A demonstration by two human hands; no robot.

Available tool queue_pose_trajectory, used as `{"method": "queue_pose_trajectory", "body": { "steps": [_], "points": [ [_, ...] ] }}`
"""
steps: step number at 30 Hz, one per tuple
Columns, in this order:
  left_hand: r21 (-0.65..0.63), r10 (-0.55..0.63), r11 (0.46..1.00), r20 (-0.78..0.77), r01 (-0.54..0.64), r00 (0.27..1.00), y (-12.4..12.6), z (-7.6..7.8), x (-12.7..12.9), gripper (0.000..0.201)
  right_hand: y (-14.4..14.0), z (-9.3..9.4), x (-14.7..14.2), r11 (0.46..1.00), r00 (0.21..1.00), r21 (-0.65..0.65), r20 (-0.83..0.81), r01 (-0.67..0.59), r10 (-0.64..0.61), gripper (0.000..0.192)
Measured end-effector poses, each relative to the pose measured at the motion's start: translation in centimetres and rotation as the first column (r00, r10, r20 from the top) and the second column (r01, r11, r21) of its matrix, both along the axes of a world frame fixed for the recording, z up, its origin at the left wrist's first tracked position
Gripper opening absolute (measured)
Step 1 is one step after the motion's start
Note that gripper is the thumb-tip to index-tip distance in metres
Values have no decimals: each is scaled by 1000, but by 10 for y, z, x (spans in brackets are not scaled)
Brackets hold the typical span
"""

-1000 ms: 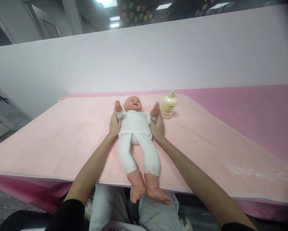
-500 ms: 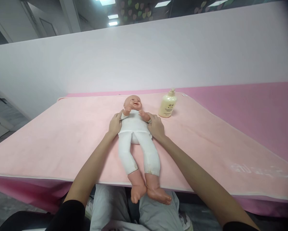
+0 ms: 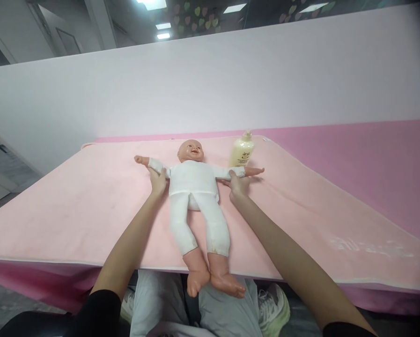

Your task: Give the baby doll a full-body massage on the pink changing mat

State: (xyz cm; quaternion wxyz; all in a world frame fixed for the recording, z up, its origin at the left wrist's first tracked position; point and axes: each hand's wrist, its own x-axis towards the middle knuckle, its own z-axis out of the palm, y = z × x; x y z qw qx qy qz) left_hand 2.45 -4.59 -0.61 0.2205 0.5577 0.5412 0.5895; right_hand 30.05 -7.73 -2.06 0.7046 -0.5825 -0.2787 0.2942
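Note:
A baby doll (image 3: 194, 180) in white clothes lies on its back on a pink towel (image 3: 100, 201). Its head points away from me and its bare feet hang past the near edge. Both doll arms are stretched out sideways. My left hand (image 3: 158, 181) holds the doll's arm on the left, the thumb lying along the white sleeve. On the other side my right hand (image 3: 238, 185) grips the opposite arm near its forearm, fingers beneath and thumb on top. Just behind that arm stands a pale yellow pump bottle (image 3: 242, 150), its base partly hidden.
Behind the table rises a white partition (image 3: 210, 84). A bright pink surface (image 3: 371, 164) shows to the right of the towel. Below the near edge are my legs in grey trousers (image 3: 160, 299) and a light shoe (image 3: 273, 306).
The doll's arms have gone from folded up over its chest to spread wide. My hands have moved outward with them, the right one now closer to the bottle.

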Motion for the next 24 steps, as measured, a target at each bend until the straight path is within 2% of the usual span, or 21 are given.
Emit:
{"method": "queue_pose_trajectory", "body": {
  "steps": [2, 3, 5, 6, 8, 10, 11, 13, 16, 18, 19, 21, 23, 24],
  "points": [
    [0, -9, 1000, -281, 9, 960, -8, 9, 5, 65, -2, 1, -1, 999, 962, 39, 271, 11, -21, 65],
    [-1, -39, 999, -436, 43, 899, -13, 14, 8, 59, -4, 2, -3, 999, 911, 52, 411, -1, -21, 63],
    [-18, -84, 995, -673, 97, 735, -21, 23, 15, 54, -10, 6, -8, 998, 754, 37, 656, -56, 18, 61],
    [-31, -93, 994, -742, 104, 664, -24, 27, 18, 56, -13, 9, -11, 996, 655, 11, 754, -88, 49, 61],
    [-52, -92, 995, -813, 86, 574, -29, 34, 23, 60, -19, 14, -17, 990, 449, -53, 887, -129, 106, 62],
    [-69, -90, 996, -842, 60, 532, -31, 38, 27, 60, -23, 19, -22, 986, 291, -105, 946, -131, 139, 62],
    [-75, -91, 996, -850, 53, 518, -32, 39, 28, 60, -25, 21, -24, 985, 243, -123, 958, -122, 150, 61],
    [-83, -93, 996, -864, 43, 495, -32, 40, 29, 61, -26, 23, -26, 984, 206, -146, 965, -103, 165, 59],
    [-81, -92, 996, -861, 44, 500, -31, 37, 27, 61, -27, 25, -26, 982, 222, -157, 959, -103, 177, 57],
    [-83, -106, 994, -824, 68, 557, -29, 32, 23, 62, -28, 23, -25, 981, 298, -138, 939, -136, 173, 55],
    [-85, -116, 993, -785, 79, 609, -27, 28, 20, 63, -28, 22, -25, 981, 368, -120, 914, -153, 169, 53],
    [-85, -120, 993, -656, 85, 746, -23, 20, 15, 66, -26, 20, -23, 984, 588, -85, 793, -155, 161, 46],
    [-71, -104, 994, -431, 81, 896, -19, 11, 10, 73, -23, 19, -22, 990, 840, -56, 525, -129, 139, 43],
    [-60, -97, 995, -280, 83, 955, -16, 8, 7, 77, -21, 19, -20, 993, 932, -45, 340, -113, 122, 44]
  ]
}}
